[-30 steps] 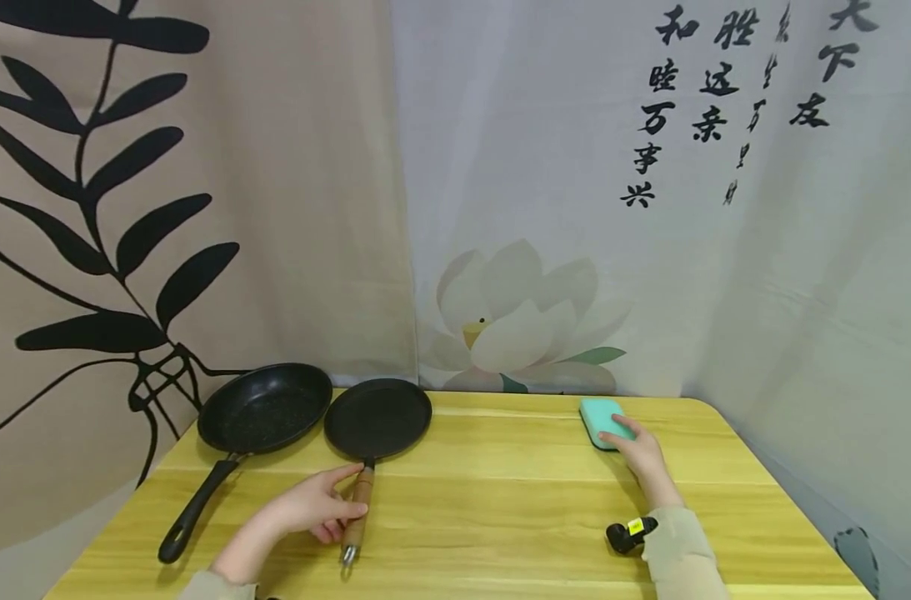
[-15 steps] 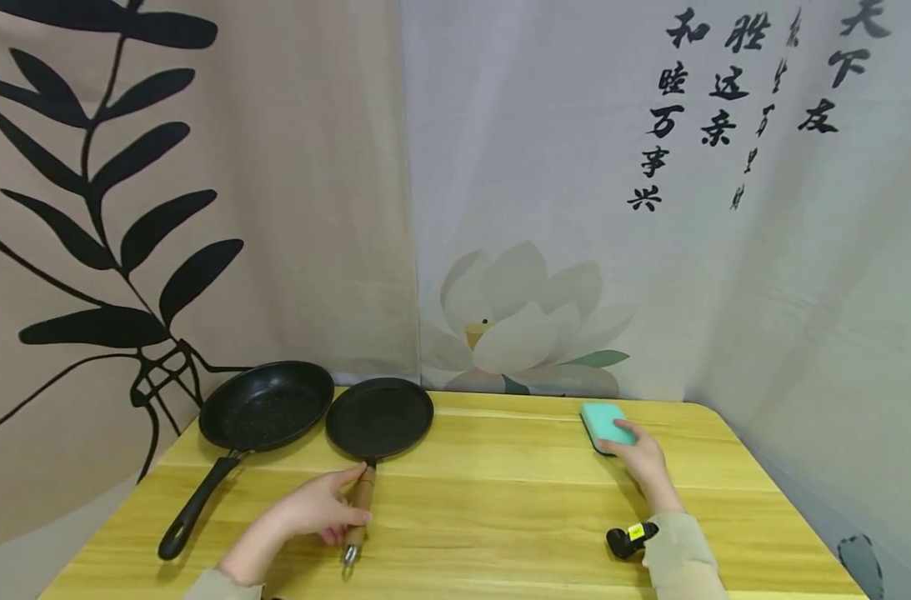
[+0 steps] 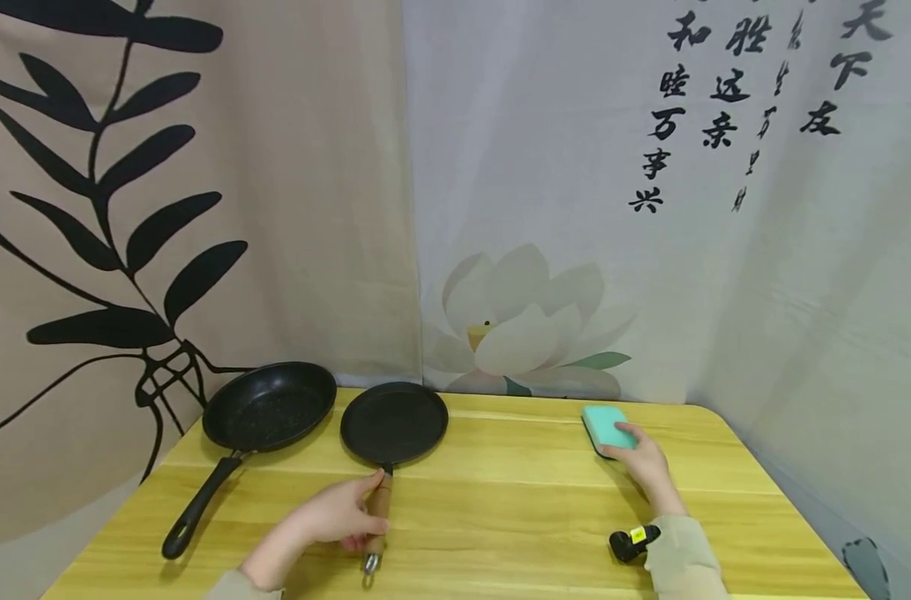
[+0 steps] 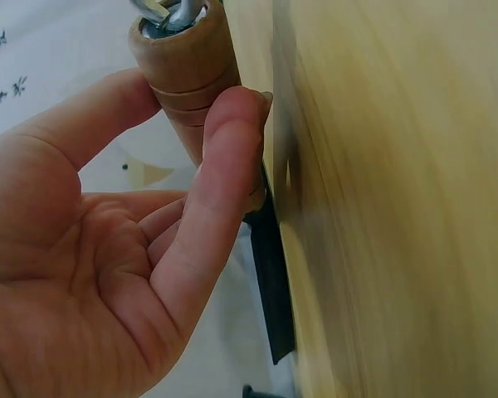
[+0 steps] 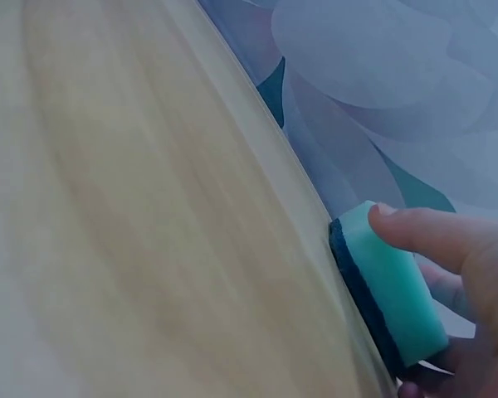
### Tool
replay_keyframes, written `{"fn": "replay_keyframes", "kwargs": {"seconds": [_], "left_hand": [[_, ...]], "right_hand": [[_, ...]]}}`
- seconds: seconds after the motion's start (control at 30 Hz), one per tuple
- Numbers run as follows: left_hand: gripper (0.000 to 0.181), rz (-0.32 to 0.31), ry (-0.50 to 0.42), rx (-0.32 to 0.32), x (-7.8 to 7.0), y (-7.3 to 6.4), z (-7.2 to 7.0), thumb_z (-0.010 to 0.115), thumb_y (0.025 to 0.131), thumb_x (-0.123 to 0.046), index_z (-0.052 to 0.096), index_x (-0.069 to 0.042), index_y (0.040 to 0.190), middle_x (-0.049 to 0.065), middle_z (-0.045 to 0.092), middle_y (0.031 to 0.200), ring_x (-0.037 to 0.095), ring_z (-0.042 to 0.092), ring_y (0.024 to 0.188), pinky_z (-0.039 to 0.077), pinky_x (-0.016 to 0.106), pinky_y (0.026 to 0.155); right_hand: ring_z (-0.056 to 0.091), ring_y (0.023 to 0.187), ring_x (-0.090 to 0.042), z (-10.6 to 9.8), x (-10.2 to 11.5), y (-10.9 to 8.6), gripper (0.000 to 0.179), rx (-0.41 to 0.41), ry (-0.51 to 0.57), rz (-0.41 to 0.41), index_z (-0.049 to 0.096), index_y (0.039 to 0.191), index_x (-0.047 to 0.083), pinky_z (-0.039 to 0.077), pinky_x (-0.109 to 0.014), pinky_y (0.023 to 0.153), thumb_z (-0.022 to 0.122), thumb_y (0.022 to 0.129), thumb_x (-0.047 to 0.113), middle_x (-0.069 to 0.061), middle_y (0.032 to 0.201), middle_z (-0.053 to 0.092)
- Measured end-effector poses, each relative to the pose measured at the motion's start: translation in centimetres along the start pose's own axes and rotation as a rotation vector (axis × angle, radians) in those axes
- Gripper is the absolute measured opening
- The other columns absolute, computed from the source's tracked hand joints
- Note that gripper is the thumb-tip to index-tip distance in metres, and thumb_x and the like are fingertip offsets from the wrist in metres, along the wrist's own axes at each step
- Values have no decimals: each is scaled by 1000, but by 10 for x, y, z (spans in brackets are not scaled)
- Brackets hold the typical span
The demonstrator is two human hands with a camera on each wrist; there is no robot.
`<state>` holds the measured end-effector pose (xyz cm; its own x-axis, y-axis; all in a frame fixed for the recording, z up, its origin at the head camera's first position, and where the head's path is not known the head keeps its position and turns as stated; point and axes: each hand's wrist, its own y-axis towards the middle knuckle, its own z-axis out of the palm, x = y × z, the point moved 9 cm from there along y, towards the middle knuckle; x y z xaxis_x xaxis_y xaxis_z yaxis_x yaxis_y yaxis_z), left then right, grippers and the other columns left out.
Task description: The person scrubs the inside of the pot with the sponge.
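Observation:
My left hand (image 3: 337,515) pinches the wooden handle (image 4: 183,70) of a small flat black pan (image 3: 395,423), with thumb and fingers on opposite sides of it. The pan lies near the back of the table, its handle toward me. At the right, my right hand (image 3: 643,465) grips a turquoise sponge (image 3: 607,427) by its sides. In the right wrist view the sponge's dark scouring layer (image 5: 367,298) faces the tabletop, at or very close to it. Part of the right fingers is hidden behind the sponge.
A deeper black frying pan (image 3: 271,407) sits left of the flat pan, its black handle (image 3: 200,510) pointing toward me. Both stand on a wooden table (image 3: 500,500). A printed curtain (image 3: 538,167) hangs right behind the back edge.
My left hand has shifted the flat pan a little to the right, widening the gap to the frying pan. The right hand with the sponge has stayed almost in place.

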<state>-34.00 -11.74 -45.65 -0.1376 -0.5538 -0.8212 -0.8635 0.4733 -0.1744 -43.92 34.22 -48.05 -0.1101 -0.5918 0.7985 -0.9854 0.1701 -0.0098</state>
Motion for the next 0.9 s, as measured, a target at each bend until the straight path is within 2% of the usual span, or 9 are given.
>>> {"fn": "replay_keyframes", "kwargs": {"seconds": [0.4, 0.6, 0.9], "left_hand": [[82, 43, 59, 36, -25, 13, 28, 73, 88, -19, 25, 16, 145, 5, 62, 57, 18, 60, 49, 53, 34, 46], [81, 70, 85, 47, -40, 22, 43, 73, 87, -18, 27, 16, 144, 4, 62, 56, 17, 60, 47, 53, 35, 46], [84, 75, 116, 50, -58, 39, 62, 74, 86, -19, 26, 15, 145, 5, 62, 56, 19, 61, 47, 54, 34, 46]], "right_hand": [[26, 133, -53, 0, 2, -1, 73, -4, -7, -18, 38, 144, -1, 26, -63, 108, 74, 86, 27, -35, 148, 24], [26, 133, -53, 1, 3, -2, 74, 1, -7, -21, 38, 145, 0, 26, -63, 107, 73, 87, 29, -35, 149, 24], [27, 133, -53, -2, 2, -3, 73, -12, -4, -4, 39, 145, 1, 27, -63, 107, 72, 87, 31, -33, 149, 25]]}}
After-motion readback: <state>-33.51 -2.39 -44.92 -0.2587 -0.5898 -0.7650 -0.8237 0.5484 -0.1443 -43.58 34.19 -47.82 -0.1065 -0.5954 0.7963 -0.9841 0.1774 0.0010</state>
